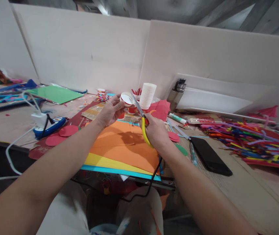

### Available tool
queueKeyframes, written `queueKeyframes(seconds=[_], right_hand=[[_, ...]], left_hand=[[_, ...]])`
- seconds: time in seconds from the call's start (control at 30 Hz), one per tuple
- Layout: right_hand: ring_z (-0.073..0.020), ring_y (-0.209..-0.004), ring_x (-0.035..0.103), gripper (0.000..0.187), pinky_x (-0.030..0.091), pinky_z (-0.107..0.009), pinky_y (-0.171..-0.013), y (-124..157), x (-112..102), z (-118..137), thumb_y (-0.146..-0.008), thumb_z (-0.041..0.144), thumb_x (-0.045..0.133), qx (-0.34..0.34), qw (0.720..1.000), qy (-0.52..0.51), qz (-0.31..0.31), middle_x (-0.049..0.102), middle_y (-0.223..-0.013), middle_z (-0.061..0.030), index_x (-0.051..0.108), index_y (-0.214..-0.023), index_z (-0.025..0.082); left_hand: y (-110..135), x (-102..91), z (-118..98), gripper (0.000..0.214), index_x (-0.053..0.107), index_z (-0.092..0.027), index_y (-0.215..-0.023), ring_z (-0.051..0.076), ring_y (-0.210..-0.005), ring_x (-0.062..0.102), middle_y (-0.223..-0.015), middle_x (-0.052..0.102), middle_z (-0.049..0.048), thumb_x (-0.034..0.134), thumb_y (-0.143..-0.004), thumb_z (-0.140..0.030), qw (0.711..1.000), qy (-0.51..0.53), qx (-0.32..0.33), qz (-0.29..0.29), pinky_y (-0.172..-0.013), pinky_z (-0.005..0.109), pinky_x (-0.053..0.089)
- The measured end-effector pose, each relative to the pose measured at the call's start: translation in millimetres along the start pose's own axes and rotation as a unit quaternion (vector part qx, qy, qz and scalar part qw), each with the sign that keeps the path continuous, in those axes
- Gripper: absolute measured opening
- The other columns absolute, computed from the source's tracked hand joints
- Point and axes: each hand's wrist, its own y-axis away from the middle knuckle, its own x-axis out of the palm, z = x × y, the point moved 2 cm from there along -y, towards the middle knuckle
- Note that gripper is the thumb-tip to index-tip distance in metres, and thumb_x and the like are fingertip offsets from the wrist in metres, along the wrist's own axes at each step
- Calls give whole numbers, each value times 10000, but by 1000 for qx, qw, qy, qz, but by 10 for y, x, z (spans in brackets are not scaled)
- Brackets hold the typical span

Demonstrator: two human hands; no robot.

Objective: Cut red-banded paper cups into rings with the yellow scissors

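My left hand grips a small white paper cup, its round opening turned toward me. In my right hand is a pair of scissors with yellow handles. Its blades point up and left, close beside the cup's rim; whether they touch the paper I cannot tell. Beneath both hands lie sheets of orange paper over yellow and blue sheets. A tall stack of white paper cups stands just behind the scissors.
To the left are a blue power strip with white cables, red paper circles and a green sheet. On the right lie a black phone, a glue stick and many coloured pipe cleaners. White panels rise behind.
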Motion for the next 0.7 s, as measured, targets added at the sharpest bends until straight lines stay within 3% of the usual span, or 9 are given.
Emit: queueKeyframes(seconds=[0.3,0.7], right_hand=[[-224,-810,636,280,300,-288,-603,-4,13,-14,-946,365,450,7,1000,-11,-5,711,-970,-107,619,-1096,201],[-219,-774,632,274,288,-285,-600,-6,-18,0,-932,326,445,-1,1000,-10,-8,717,-937,-107,641,-1069,191]], left_hand=[[45,80,33,464,650,-192,-1052,120,-787,632,-995,691,61,816,-687,-426,999,-10,-27,35,-616,220,499],[19,5,26,450,663,-165,-1002,191,-881,699,-927,719,87,764,-723,-504,999,-13,-30,35,-653,248,531]])
